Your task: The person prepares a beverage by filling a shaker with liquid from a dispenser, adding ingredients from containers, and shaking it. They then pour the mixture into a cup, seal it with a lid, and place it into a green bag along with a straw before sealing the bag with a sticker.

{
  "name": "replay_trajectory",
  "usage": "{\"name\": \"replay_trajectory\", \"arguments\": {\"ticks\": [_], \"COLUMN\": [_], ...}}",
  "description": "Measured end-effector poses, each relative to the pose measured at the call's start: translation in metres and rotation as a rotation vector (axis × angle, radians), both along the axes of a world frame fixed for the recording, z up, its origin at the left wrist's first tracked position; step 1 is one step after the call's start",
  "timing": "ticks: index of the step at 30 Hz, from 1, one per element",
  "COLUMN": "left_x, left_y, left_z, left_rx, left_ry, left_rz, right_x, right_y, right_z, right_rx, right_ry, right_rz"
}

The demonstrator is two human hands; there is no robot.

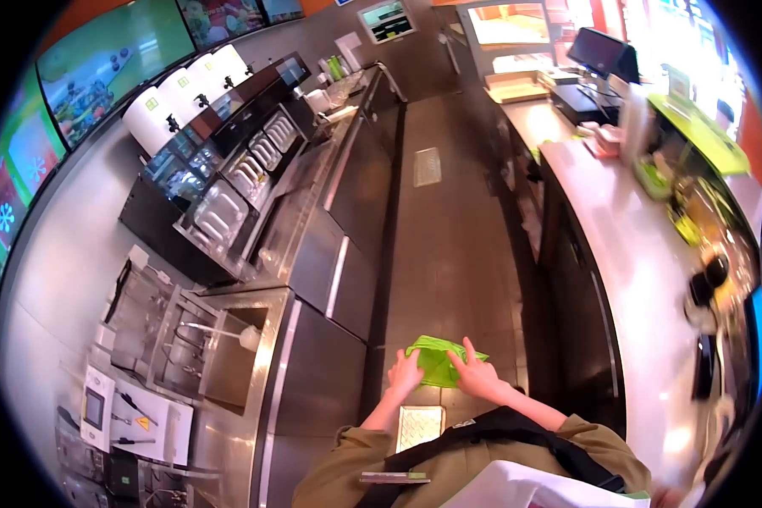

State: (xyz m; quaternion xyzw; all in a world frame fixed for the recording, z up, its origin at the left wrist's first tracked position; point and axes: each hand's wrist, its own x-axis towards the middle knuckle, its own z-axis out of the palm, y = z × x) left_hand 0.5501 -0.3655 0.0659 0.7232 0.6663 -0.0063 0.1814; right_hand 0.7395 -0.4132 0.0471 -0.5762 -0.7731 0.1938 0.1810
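Observation:
A bright green, thin folded cloth [438, 362] is stretched between my two hands in front of my body, above the floor of the aisle. My left hand [406, 372] pinches its left edge, thumb and fingers closed on it. On the other side my right hand [477, 378] grips the right part of the cloth, its index finger pointing up along the edge. The cloth's upper edge is creased, and its lower corner hangs between the hands.
A steel counter with a sink [239, 360] and clear pitchers [220, 216] runs along the left. On the right, a white counter [605, 229] carries a screen [603, 52] and green items. The tiled aisle [444, 245] lies between, with floor grates [427, 167].

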Motion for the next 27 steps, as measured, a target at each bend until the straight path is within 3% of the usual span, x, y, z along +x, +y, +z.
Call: {"name": "replay_trajectory", "arguments": {"ticks": [3, 6, 12, 14, 15, 18, 20, 22, 24, 27], "left_x": [-0.007, -0.019, -0.074, -0.086, -0.086, -0.089, -0.078, -0.078, -0.079, -0.097], "left_y": [0.087, 0.159, 0.338, 0.427, 0.463, 0.6, 0.683, 0.767, 0.828, 0.894], "left_z": [0.02, 0.038, -0.001, 0.006, 0.006, 0.028, 0.047, 0.042, 0.054, 0.031], "left_rx": [0.052, 0.183, 0.16, 0.201, 0.201, 0.293, 0.304, 0.316, 0.231, 0.215], "left_ry": [-0.096, -0.259, -0.183, -0.221, -0.248, -0.449, -0.397, -0.37, -0.34, -0.353], "left_rz": [0.012, -0.205, 0.309, 0.336, 0.357, 0.092, 0.041, 0.002, -0.004, 0.107], "right_x": [0.017, 0.026, -0.022, -0.033, -0.037, -0.01, 0.014, 0.038, 0.052, 0.037], "right_y": [0.12, 0.241, 0.457, 0.526, 0.562, 0.684, 0.745, 0.822, 0.911, 1.045], "right_z": [0.026, 0.038, 0.023, 0.034, 0.022, 0.018, 0.057, 0.046, 0.001, -0.046], "right_rx": [-0.076, -0.18, -0.35, -0.379, -0.199, -0.161, -0.698, -0.677, -0.576, -0.496], "right_ry": [-0.096, -0.106, 0.208, 0.281, 0.395, 0.599, 1.158, 1.313, 0.969, 0.657], "right_rz": [0.059, 0.198, 0.564, 0.58, 0.556, 0.532, 0.17, -0.076, -0.254, -0.154]}}
